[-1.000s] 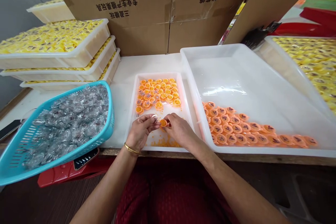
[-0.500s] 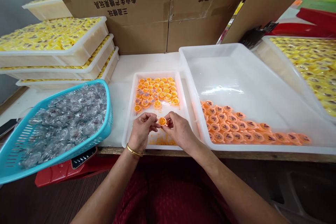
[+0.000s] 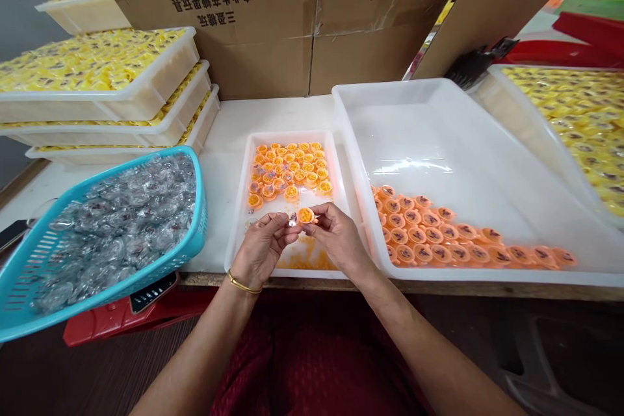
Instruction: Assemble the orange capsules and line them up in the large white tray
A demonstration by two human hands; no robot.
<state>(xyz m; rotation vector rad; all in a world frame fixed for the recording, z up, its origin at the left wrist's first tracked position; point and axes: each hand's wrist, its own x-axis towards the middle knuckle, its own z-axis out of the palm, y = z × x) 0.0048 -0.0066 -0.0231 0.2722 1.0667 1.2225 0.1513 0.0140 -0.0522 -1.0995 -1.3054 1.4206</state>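
Note:
My right hand [image 3: 335, 237] pinches a small orange cup [image 3: 305, 215] filled with orange grains, held over the small white tray [image 3: 238, 221]. My left hand [image 3: 263, 244] is closed beside it, its fingertips on a small clear lid [image 3: 291, 219] close to the cup. Several filled orange cups [image 3: 288, 172] stand at the far end of that tray, and loose orange grains [image 3: 305, 262] lie at its near end. A blue basket [image 3: 29, 273] of clear lids sits to the left. Lidded orange cups [image 3: 439, 234] lie in rows in the large white tray [image 3: 439, 136] to the right.
Stacked white trays [image 3: 146, 101] of yellow pieces stand at the back left, and another such tray [image 3: 580, 123] at the far right. Cardboard boxes [image 3: 273, 19] wall off the back. A red object [image 3: 117, 315] lies under the basket at the table's front edge.
Both hands have lifted a little and moved away from me with the cup. The clear lid now shows at my left fingertips beside the cup.

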